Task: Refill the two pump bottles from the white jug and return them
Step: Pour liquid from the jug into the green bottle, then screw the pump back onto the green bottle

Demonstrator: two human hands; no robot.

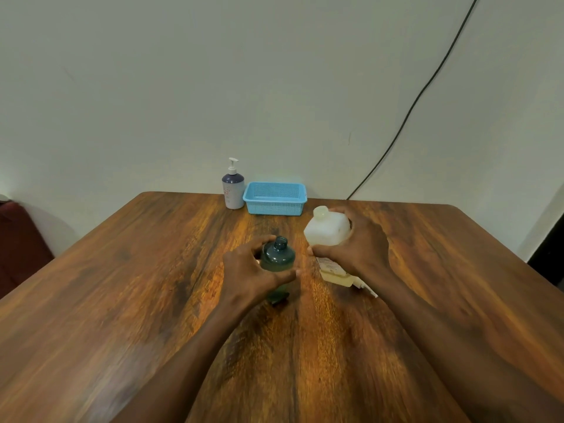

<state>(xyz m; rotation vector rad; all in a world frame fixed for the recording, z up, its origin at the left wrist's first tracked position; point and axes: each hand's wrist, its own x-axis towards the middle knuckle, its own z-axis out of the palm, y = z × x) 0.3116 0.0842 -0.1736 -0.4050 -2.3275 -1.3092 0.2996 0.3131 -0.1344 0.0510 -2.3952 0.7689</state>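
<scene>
Green bottle (pixel 278 258), neck open, gripped by L hand (pixel 247 270) in front of blue basket (pixel 274 206), R hand (pixel 360 248) clasping white jug (pixel 328 230) front-right of basket, 2nd pump bottle (pixel 233 190) just left of it: 1st refill, next prob. needs jug mouth over neck.

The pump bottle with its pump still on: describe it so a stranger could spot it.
Far edge of the wooden table, by the wall. The pump bottle stands just left of the blue basket. Only it has a white pump head and navy shoulder.
</scene>
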